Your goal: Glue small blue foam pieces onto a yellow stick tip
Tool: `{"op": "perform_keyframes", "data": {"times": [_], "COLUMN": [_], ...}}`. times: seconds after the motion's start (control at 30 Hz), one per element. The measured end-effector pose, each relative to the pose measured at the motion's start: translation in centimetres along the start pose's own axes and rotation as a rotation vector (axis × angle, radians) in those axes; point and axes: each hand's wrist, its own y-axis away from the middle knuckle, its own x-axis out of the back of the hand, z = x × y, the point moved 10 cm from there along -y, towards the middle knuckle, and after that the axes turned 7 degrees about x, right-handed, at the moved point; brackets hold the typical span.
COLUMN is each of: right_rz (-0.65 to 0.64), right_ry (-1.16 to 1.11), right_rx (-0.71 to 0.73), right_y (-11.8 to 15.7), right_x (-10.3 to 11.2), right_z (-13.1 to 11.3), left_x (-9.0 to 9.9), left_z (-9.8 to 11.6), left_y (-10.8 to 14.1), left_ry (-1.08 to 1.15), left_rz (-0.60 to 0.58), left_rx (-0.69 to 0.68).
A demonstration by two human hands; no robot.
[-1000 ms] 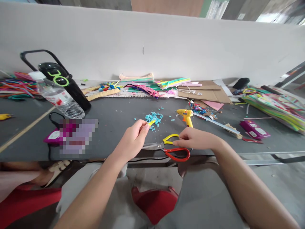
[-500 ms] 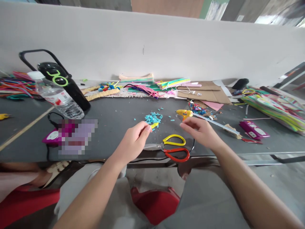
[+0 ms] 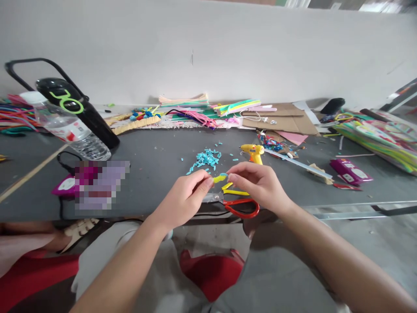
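Left hand [image 3: 185, 202] pinches a short yellow piece [image 3: 219, 178], thumb and forefinger closed narrowly on one end; what looks like a small blue tip shows at the piece's far end. Right hand [image 3: 257, 184] meets it from the other side, fingertips [image 3: 232, 177] closed on or just touching that blue end; the contact is too small to tell apart. Both hands hover just above the dark table [image 3: 156, 174], near its front edge.

Directly under the hands, partly hidden by them: scissors [image 3: 239, 204] with one yellow and one red handle, lying flat. Just beyond the left fingertips, a scatter of blue cut bits [image 3: 206, 158]. Beyond the right hand, a yellow glue gun [image 3: 253, 152] resting on the table, nozzle pointing left.

Judgement on doing this well: grip close to the joint on both sides so the small piece does not bend or twist; press ends straight together, no rolling. Keep elbows in, hands low over the table so a dropped bit lands near the pile. Mind the glue gun's nozzle just beyond the knuckles.
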Motion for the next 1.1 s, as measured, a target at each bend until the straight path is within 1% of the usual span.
{"op": "perform_keyframes", "data": {"times": [0.13,0.27,0.43,0.63,0.9,1.0,1.1], "right_rz": [-0.006,-0.047,-0.029,-0.055,-0.060,-0.047,-0.027], "right_ry": [0.017,0.027,0.099,0.191,0.223,0.234,0.271], "right_rx": [0.022,0.047,0.081,0.106,0.124,0.130,0.117], "right_y": [0.2,0.3,0.5,0.5,0.6,0.5,0.3], "right_x": [-0.1,-0.5,-0.5,-0.8,-0.9,-0.7,0.2], "right_z": [-0.2,-0.5,-0.9,-1.3,-1.3,-1.5,-1.3], "left_x": [-0.2,-0.1,0.0,-0.1,-0.1,0.1,0.5], "left_z": [-0.1,0.0,0.3,0.4,0.4,0.4,0.2], "left_y": [0.2,0.2,0.2,0.4,0.4,0.3,0.3], "left_ry": [-0.013,-0.030,-0.039,-0.044,-0.052,-0.052,-0.064], "left_rz": [-0.018,-0.004,0.001,-0.007,-0.019,-0.014,0.014], "left_rx": [-0.004,-0.011,-0.018,-0.019,-0.026,-0.024,-0.020]}}
